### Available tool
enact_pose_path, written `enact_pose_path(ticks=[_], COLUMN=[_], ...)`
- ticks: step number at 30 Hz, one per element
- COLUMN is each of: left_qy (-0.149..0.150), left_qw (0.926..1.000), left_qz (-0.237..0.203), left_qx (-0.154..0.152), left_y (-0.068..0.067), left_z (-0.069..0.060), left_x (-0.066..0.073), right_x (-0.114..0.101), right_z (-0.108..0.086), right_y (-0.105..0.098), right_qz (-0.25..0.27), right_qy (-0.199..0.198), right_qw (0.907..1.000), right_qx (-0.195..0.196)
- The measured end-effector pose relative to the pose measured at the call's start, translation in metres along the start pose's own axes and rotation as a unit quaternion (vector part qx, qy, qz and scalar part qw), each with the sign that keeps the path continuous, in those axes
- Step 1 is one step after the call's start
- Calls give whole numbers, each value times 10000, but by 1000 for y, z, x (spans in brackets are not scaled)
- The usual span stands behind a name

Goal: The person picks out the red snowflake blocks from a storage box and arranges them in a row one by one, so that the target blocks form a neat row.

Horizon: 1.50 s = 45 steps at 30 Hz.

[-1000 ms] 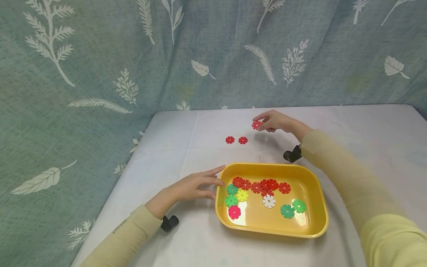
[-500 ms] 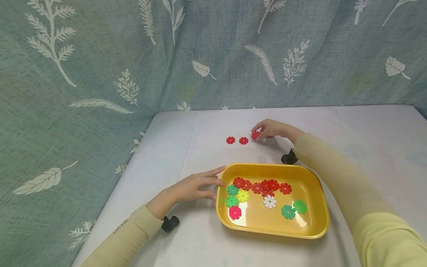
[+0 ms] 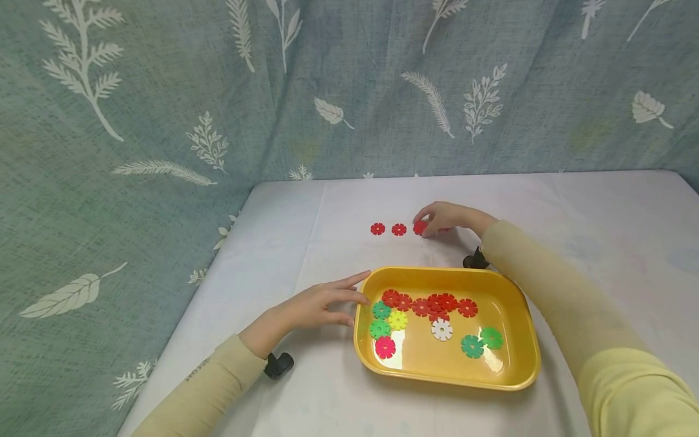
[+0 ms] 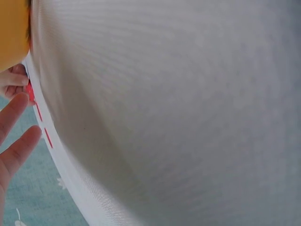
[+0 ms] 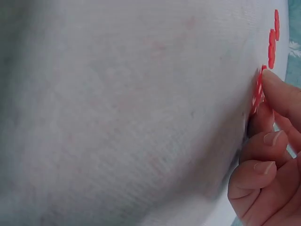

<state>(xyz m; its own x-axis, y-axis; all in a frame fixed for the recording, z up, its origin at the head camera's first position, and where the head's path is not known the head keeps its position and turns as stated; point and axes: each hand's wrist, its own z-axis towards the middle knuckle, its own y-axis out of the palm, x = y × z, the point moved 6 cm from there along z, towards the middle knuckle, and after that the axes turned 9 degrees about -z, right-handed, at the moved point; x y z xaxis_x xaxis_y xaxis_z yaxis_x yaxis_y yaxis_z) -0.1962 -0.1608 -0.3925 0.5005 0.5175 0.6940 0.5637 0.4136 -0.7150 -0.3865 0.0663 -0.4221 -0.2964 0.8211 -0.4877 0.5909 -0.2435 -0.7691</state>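
Observation:
My right hand (image 3: 445,217) pinches a red snowflake disc (image 3: 419,227) between thumb and fingertips, low at the tabletop; the right wrist view shows this disc (image 5: 258,89) tilted on edge. A bit of red also shows under the hand, too covered to identify. To its left, a middle red disc (image 3: 399,229) and a far-left red disc (image 3: 377,229) lie flat in line with it. My left hand (image 3: 322,303) has its fingers extended at the left rim of a yellow tray (image 3: 448,379), fingertips touching or just over it.
Inside the tray lie several red discs (image 3: 420,307), a yellow disc (image 3: 397,320), a white disc (image 3: 442,329), green discs (image 3: 491,338) and a pink disc (image 3: 384,348). A patterned curtain (image 3: 349,91) hangs behind the white-covered table (image 3: 311,376).
My right hand has come down and nearer with the red disc, bringing it level with the two flat ones. My left hand and the tray have stayed put.

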Motion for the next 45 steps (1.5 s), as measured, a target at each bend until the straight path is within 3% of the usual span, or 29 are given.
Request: enact_pose_path(ticks=[6, 28, 37, 45], left_qy=[-12, -91, -101, -100], left_qw=[10000, 9999, 9999, 9999], left_qz=[-7, 60, 52, 18], left_qx=[-9, -15, -21, -38], left_y=[1, 0, 0, 0], left_z=[0, 0, 1, 1], left_x=[-1, 0, 0, -1], right_x=[-1, 0, 1, -6], right_z=[-1, -1, -5, -22], right_y=[1, 1, -14, -28], right_qz=[-215, -158, 148, 362], right_qy=[-99, -189, -251, -351], right_qw=[9997, 9996, 9991, 9974], right_qx=[85, 170, 300, 512])
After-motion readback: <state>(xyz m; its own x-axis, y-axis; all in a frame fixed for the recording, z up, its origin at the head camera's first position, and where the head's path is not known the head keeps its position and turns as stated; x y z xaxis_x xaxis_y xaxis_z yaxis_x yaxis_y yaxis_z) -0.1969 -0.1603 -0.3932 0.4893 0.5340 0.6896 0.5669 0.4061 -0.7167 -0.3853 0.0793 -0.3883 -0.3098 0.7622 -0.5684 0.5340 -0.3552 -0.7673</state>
